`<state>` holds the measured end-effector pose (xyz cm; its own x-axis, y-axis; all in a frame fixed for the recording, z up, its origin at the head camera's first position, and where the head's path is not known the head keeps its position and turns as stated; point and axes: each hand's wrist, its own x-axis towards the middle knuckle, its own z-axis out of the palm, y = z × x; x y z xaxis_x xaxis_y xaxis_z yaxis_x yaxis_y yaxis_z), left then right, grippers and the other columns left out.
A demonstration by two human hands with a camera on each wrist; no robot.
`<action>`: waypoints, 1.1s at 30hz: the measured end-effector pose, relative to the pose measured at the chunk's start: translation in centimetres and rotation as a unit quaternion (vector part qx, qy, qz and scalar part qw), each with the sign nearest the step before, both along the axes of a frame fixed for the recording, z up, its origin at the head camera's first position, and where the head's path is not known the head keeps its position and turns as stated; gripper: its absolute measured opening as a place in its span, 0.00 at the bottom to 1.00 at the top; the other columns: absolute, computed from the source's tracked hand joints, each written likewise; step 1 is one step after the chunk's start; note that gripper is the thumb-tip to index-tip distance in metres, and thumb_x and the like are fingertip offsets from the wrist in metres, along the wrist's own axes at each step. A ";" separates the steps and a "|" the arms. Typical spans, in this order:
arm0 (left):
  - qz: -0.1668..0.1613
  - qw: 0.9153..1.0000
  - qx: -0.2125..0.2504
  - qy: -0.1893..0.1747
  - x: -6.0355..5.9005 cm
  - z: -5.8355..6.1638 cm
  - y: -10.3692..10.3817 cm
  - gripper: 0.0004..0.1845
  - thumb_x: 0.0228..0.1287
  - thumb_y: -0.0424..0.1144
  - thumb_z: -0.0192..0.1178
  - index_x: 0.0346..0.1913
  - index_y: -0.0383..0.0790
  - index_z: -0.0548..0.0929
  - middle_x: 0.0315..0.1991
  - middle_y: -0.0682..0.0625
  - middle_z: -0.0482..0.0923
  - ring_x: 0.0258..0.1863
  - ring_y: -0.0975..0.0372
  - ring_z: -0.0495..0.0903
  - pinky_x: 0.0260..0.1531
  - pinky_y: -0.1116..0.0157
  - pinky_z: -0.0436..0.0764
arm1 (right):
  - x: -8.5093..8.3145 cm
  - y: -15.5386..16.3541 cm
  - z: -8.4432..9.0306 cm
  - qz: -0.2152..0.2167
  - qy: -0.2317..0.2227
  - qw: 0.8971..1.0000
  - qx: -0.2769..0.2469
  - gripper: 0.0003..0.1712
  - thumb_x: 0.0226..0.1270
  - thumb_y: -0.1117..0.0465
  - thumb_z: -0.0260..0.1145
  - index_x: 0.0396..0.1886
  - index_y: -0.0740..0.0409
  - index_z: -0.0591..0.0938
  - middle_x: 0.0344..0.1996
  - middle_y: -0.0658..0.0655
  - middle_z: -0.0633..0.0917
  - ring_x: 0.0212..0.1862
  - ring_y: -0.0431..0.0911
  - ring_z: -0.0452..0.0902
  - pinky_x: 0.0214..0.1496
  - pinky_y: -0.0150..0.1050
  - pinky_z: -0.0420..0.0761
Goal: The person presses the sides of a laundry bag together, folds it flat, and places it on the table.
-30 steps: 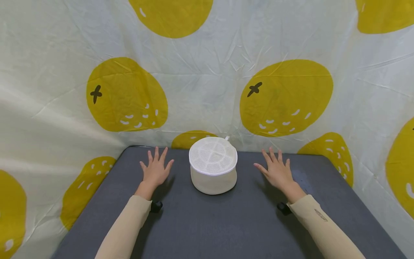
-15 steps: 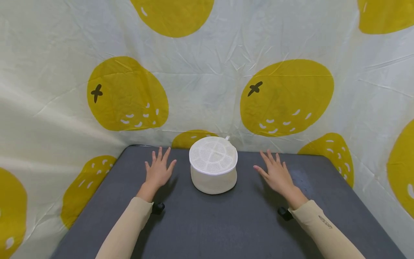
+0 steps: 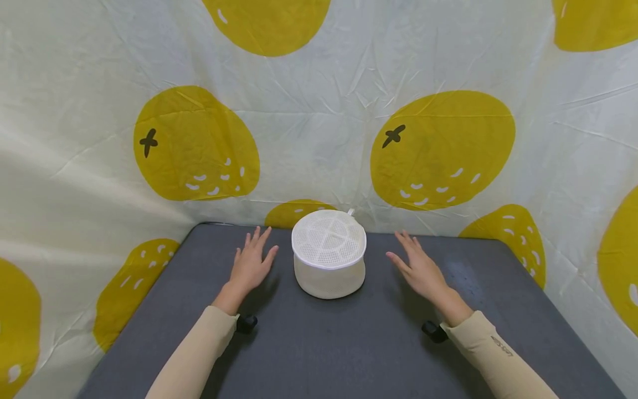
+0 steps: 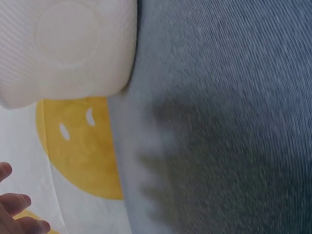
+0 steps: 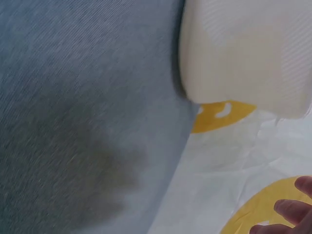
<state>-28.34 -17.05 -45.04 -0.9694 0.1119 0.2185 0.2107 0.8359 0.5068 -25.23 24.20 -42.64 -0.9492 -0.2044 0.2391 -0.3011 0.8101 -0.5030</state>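
1. Object: a round white mesh laundry pouch (image 3: 329, 253) stands upright on the dark grey table (image 3: 349, 349). Its flat top is open-weave netting with a cross-shaped seam; its side wall is cream fabric, and a white band runs round the upper rim.
2. A small white tab (image 3: 350, 211) projects from the pouch's far rim, toward the backdrop.
3. Position: the pouch sits at the middle of the table's width, near the far edge and just in front of the lemon-print cloth backdrop (image 3: 319, 111).
4. Left hand (image 3: 251, 265): fingers straight and close together, holding nothing, set just left of the pouch and not touching it.
5. Right hand (image 3: 418, 267): fingers straight and slightly apart, holding nothing, set right of the pouch with a wider gap than on the left side.
6. Both forearms wear beige sleeves (image 3: 199, 360).
7. Edges: the backdrop closes the far, left and right sides of the table; its folds meet the table edge directly behind the pouch.
8. Open room: bare table surface lies between the pouch and the near edge, and on both flanks beyond the hands.
9. The wrist views show the pouch's lower wall (image 4: 63, 53) resting on the table, with fingertips (image 5: 297, 212) over the backdrop.
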 end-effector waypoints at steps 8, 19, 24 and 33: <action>-0.021 0.998 0.056 0.010 0.4 0.3 0.8 0.34 0.80 0.54 0.50 0.82 0.47 0.59 0.81 0.39 0.50 0.79 0.40 0.47 0.69 0.31 0.49 | 0.0 -1.4 0.2 0.017 0.001 0.999 -0.039 0.40 0.81 0.47 0.58 0.81 0.64 0.60 0.78 0.70 0.56 0.77 0.68 0.53 0.72 0.67 0.56; -0.034 0.983 0.180 0.021 0.9 1.0 2.0 0.30 0.79 0.46 0.56 0.78 0.43 0.67 0.76 0.39 0.63 0.73 0.43 0.64 0.70 0.42 0.63 | 0.1 -3.3 1.1 0.030 0.001 0.995 -0.095 0.35 0.79 0.52 0.62 0.78 0.62 0.66 0.69 0.71 0.73 0.68 0.67 0.69 0.65 0.65 0.70; -0.032 0.972 0.234 -0.011 1.1 1.4 2.9 0.30 0.77 0.42 0.58 0.77 0.41 0.68 0.74 0.38 0.67 0.71 0.43 0.68 0.67 0.44 0.69 | -0.1 -3.9 1.6 0.024 -0.034 0.990 -0.136 0.34 0.78 0.53 0.63 0.77 0.62 0.67 0.66 0.72 0.76 0.65 0.67 0.73 0.61 0.63 0.75; -0.032 0.930 0.361 -0.064 0.8 1.6 3.3 0.29 0.76 0.34 0.59 0.76 0.37 0.68 0.72 0.36 0.68 0.70 0.44 0.70 0.58 0.46 0.78 | -0.8 -4.9 1.9 0.058 -0.088 0.965 -0.239 0.35 0.78 0.60 0.64 0.76 0.70 0.64 0.72 0.72 0.68 0.65 0.66 0.74 0.59 0.55 0.79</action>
